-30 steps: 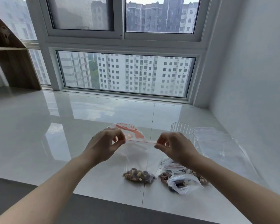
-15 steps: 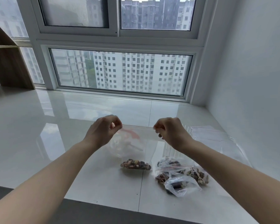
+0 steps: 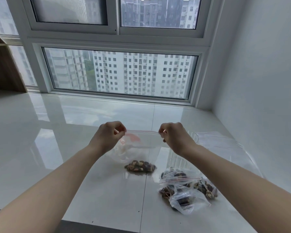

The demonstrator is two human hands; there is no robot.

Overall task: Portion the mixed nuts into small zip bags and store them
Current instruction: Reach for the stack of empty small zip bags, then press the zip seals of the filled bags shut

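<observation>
I hold a clear zip bag (image 3: pixel 142 148) upright over the white tiled counter (image 3: pixel 40 157). My left hand (image 3: pixel 108 137) pinches the left end of its red zip strip, and my right hand (image 3: pixel 175 137) pinches the right end. A portion of mixed nuts (image 3: pixel 140 166) lies in the bag's bottom, which rests on the counter. Several filled small zip bags (image 3: pixel 186 189) lie in a heap to the right, under my right forearm.
A larger clear bag with red print (image 3: pixel 129 140) shows through the held bag. A ribbed clear plastic cup (image 3: pixel 192 137) and flat empty zip bags (image 3: pixel 225 148) lie behind my right hand. The white wall is close on the right; a window runs along the back.
Both hands rose a little with the bag's top, the strip stretched tight between them, and the view tilted slightly.
</observation>
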